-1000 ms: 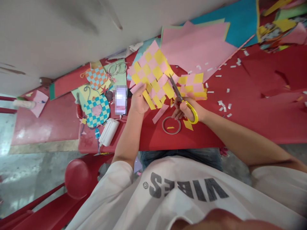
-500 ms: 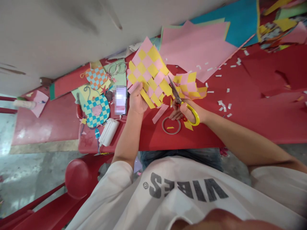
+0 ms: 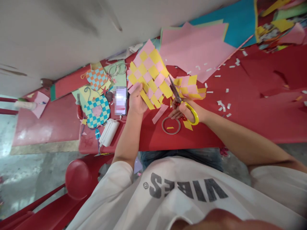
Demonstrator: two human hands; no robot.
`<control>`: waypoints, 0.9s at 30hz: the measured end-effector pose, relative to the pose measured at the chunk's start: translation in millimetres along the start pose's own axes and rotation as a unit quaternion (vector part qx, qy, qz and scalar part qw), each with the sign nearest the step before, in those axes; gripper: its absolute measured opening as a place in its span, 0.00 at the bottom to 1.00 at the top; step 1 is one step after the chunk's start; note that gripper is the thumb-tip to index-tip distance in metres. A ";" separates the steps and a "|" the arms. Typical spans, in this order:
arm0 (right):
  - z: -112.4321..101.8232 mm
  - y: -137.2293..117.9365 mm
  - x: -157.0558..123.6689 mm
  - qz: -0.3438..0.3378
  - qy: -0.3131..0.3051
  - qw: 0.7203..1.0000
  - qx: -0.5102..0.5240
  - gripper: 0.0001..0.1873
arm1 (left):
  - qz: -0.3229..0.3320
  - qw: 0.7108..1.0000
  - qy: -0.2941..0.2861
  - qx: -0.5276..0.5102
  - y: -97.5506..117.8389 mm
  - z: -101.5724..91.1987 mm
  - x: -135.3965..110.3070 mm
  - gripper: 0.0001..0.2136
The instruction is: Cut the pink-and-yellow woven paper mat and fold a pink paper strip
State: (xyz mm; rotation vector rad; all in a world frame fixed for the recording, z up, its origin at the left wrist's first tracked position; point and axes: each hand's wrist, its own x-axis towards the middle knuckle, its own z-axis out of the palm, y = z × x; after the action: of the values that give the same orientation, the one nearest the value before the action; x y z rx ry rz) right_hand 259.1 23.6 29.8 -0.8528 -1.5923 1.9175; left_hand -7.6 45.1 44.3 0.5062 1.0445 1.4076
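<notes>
My left hand (image 3: 137, 101) grips the lower left corner of a woven pink-and-yellow paper mat (image 3: 150, 74) and holds it tilted above the red table (image 3: 240, 121). My right hand (image 3: 185, 111) is closed on yellow-handled scissors (image 3: 184, 101), their blades pointing up at the mat's right edge. A second woven pink-and-yellow piece (image 3: 192, 85) lies on the table just behind the scissors. A metal ring (image 3: 171, 125) and a loose pink strip (image 3: 160, 114) lie between my hands.
A phone (image 3: 120, 100), a white roll (image 3: 109, 132) and teal and orange checkered woven pieces (image 3: 97, 110) lie left of my left hand. Large pink (image 3: 196, 48) and blue paper sheets (image 3: 237, 22) cover the back. White scraps (image 3: 224, 105) dot the table at right.
The woven mat rose and turned a little in my left hand, then dropped slightly. The scissors stayed at its right edge, shifting only a bit.
</notes>
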 end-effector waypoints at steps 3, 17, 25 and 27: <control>-1.2 2.3 0.8 0.001 -0.003 1.000 -0.003 0.42 | -0.001 1.000 -0.011 -0.007 -0.4 1.0 -1.1 0.20; -0.8 14.7 7.0 0.007 0.049 0.998 -0.036 0.37 | -0.014 1.000 -0.003 0.010 -1.1 2.1 -5.3 0.18; 3.0 13.6 6.9 -0.001 0.085 0.994 -0.068 0.37 | 0.005 1.000 0.009 0.021 -17.0 7.4 -5.1 0.14; 2.5 15.3 7.6 -0.003 0.090 0.994 -0.067 0.37 | 0.012 1.000 0.011 0.023 -21.7 12.1 -6.5 0.15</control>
State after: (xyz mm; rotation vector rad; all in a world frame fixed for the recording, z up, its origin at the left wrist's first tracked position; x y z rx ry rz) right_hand 252.3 24.5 13.9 -1.0427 -1.6255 1.6916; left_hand 15.3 38.9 34.3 0.5386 1.0942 1.4161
